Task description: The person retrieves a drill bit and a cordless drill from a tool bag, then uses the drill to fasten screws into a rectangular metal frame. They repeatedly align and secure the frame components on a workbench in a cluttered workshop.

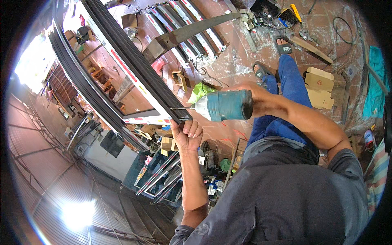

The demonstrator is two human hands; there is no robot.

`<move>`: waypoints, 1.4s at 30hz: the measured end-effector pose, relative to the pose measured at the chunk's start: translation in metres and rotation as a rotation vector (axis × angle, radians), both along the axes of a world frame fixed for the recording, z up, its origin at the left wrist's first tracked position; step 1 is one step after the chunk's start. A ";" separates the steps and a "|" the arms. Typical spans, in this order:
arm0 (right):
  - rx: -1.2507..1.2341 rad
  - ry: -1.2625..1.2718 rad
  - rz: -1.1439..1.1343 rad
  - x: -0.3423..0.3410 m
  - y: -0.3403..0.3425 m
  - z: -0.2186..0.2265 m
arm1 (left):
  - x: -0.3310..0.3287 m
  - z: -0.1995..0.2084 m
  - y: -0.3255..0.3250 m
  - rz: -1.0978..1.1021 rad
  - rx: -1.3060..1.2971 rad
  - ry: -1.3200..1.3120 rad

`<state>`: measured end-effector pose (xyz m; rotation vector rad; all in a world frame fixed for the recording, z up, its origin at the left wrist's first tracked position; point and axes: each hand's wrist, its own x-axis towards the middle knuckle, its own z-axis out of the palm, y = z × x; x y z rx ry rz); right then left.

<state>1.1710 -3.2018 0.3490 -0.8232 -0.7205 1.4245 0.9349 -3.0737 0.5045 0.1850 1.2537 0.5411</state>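
Note:
My right hand is closed around the handle of a teal cordless drill, held level and pointing left. Its long thin bit reaches the lower corner of a dark metal frame, which has white and red protective tape along its side. Whether the bit has entered the metal is too small to tell. At that same corner, just below the bit, my left hand grips the frame with curled fingers and the thumb against its taped side.
Several taped metal profiles lie on the tiled floor beyond the frame. A flattened cardboard box and a wooden strip lie to the right, near my sandalled feet. Glass panes and loose profiles lean at lower left.

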 end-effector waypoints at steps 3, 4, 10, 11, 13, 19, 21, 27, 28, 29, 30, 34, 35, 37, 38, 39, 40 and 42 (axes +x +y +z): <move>-0.079 0.141 0.189 0.011 0.018 0.000 | -0.008 -0.002 -0.001 -0.011 -0.031 -0.116; 0.140 -0.179 0.096 0.026 0.030 0.011 | -0.013 -0.003 0.000 -0.011 -0.035 -0.142; 0.002 -0.238 0.444 0.087 0.096 0.049 | -0.003 -0.003 0.017 -0.080 -0.106 -0.109; 0.016 -0.187 0.358 0.084 0.057 0.054 | -0.002 0.001 -0.008 -0.128 -0.066 -0.127; -0.007 -0.076 0.278 0.066 0.047 0.042 | -0.008 -0.003 0.007 -0.133 -0.042 -0.171; -0.012 0.113 0.250 0.029 0.014 0.031 | -0.008 -0.001 0.003 -0.113 -0.043 -0.109; -0.013 0.092 0.256 0.032 0.013 0.030 | 0.002 0.000 0.002 -0.111 -0.054 -0.098; 0.012 -0.011 0.237 0.030 0.017 0.029 | -0.003 0.000 0.003 -0.111 -0.053 -0.074; 0.005 0.035 0.257 0.025 0.017 0.023 | -0.003 0.000 0.003 -0.099 -0.050 -0.069; -0.005 0.079 0.275 0.022 0.017 0.019 | -0.003 0.000 0.002 -0.107 -0.047 -0.063; -0.019 0.047 0.270 0.024 0.018 0.021 | -0.003 -0.001 0.002 -0.115 -0.044 -0.056; -0.026 -0.149 0.255 0.033 0.024 0.028 | -0.005 0.000 0.005 -0.153 -0.040 -0.040; -0.015 -0.212 0.250 0.033 0.028 0.027 | -0.004 -0.001 0.007 -0.154 -0.034 -0.046; 0.017 -0.301 0.308 0.039 0.044 0.019 | -0.002 -0.002 0.011 -0.151 -0.026 -0.059; 0.041 -0.351 0.323 0.043 0.040 0.017 | 0.000 -0.001 0.005 -0.156 -0.015 -0.089; 0.055 -0.309 0.308 0.043 0.035 0.014 | 0.001 0.000 0.000 -0.159 -0.007 -0.118; 0.067 -0.262 0.293 0.041 0.030 0.009 | 0.004 0.001 -0.003 -0.161 -0.002 -0.145; 0.025 -0.160 0.333 0.040 0.034 0.009 | -0.001 0.001 -0.001 -0.166 -0.012 -0.046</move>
